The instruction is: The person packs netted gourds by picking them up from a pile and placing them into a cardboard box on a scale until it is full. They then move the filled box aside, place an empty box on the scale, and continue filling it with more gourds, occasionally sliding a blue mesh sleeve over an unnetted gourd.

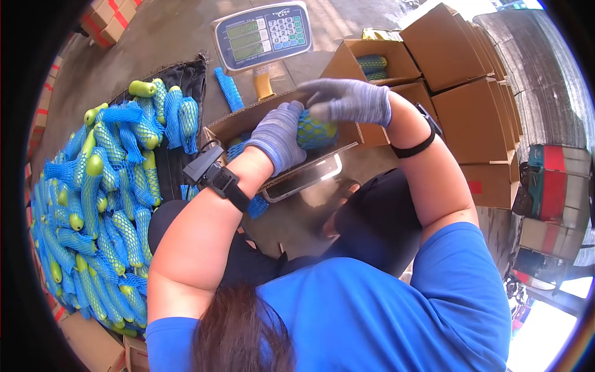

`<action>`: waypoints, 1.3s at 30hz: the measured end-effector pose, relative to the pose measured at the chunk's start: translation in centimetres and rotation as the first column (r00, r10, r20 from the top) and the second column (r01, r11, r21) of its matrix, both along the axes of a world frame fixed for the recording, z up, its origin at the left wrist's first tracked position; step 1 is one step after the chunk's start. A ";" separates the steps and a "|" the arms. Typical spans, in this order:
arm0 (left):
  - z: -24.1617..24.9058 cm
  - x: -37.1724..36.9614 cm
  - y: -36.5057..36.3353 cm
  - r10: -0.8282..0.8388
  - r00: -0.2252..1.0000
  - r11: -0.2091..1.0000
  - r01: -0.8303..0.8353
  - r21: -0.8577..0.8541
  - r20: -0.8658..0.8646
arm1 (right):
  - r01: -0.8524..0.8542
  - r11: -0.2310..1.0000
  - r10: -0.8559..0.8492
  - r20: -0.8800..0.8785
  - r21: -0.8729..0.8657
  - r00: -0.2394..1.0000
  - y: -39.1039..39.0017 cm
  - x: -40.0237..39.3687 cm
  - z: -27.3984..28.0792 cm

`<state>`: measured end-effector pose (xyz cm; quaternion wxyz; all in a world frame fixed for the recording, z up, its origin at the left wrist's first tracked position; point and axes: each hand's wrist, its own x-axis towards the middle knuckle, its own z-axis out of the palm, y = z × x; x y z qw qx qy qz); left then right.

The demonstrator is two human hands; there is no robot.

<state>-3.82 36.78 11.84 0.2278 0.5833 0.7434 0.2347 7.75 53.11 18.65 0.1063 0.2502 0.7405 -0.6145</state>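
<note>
A produce-packing floor — stacked cardboard boxes (pixel 462 118), digital scale (pixel 263 35), piled netted green vegetables (pixel 93 204).

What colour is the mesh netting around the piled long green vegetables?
The mesh netting around them is bright blue, clearest in the head view.

The open carton (pixel 238 123) admits reach from above; its walls and the scale display (pixel 263 36) bar the far side.

The head view (wide-angle, curving at its edges) looks forward and steeply down over the blue T-shirt (pixel 356 310), close above the open carton (pixel 235 124).
</note>
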 end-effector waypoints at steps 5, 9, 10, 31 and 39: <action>-1.8 1.1 1.2 -0.091 0.991 0.973 0.066 -0.221 -0.103 | -0.661 0.649 0.441 0.522 0.375 0.730 -0.5 -0.3 -4.3; -3.4 0.8 1.9 -0.173 0.981 0.931 0.132 -0.341 -0.093 | -0.839 0.411 0.492 0.689 0.355 0.533 -1.3 -0.4 -7.8; -3.9 0.4 2.0 -0.231 0.970 0.903 0.183 -0.389 -0.079 | -0.885 0.350 0.483 0.750 0.307 0.452 -1.6 -0.1 -9.3; 2.7 -10.4 -5.9 0.232 0.969 0.395 -0.018 -0.918 0.081 | -0.898 0.156 0.566 0.708 0.412 0.423 -8.9 -6.8 -11.0; -0.9 -11.0 -6.1 0.192 0.981 0.488 -0.081 -0.869 0.017 | -0.874 -0.079 0.604 0.720 0.479 0.340 -10.0 -7.4 -10.2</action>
